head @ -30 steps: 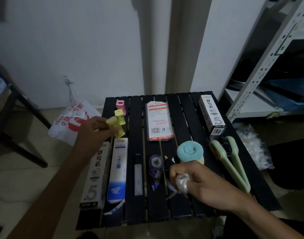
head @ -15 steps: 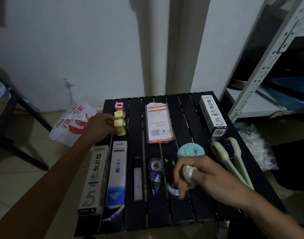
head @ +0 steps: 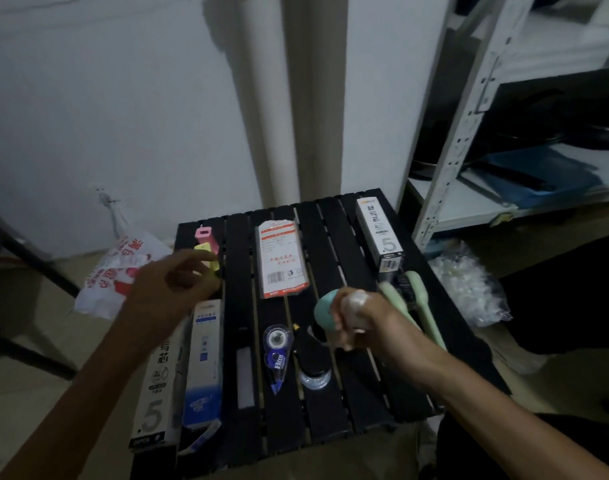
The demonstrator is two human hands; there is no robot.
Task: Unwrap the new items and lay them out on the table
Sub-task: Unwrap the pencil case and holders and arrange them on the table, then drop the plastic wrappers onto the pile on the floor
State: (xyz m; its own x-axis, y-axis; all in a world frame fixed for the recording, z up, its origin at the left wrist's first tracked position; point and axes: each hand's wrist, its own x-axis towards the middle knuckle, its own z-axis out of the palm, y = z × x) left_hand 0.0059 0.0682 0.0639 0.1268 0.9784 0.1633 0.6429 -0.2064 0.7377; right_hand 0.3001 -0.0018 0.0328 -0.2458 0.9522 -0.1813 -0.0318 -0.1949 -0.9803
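Note:
On the black slatted table (head: pixel 334 237) lie a pink piece (head: pixel 204 235), yellow pieces (head: pixel 211 259), a red-and-white packet (head: pixel 282 259), two white boxes marked 5 (head: pixel 379 233) (head: pixel 157 386), a blue-and-white box (head: pixel 204 362), a correction tape (head: pixel 277 351), a teal sponge (head: pixel 324 308) and green brushes (head: pixel 424 310). My left hand (head: pixel 171 285) hovers just short of the yellow pieces, fingers loosely curled and holding nothing. Over the table's right half, my right hand (head: pixel 365 327) grips a crumpled clear wrapper (head: pixel 356 304) and hides part of the sponge.
A white plastic bag with red print (head: pixel 119 275) lies on the floor to the left. Clear crumpled plastic (head: pixel 465 282) sits on the floor to the right, below a metal shelf rack (head: pixel 452 133). A dark frame leg (head: pixel 29 258) stands at far left.
My left hand set the yellow piece down by the pink one and drew back toward me. My right hand, still holding the wrapper, moved up and right past the sponge.

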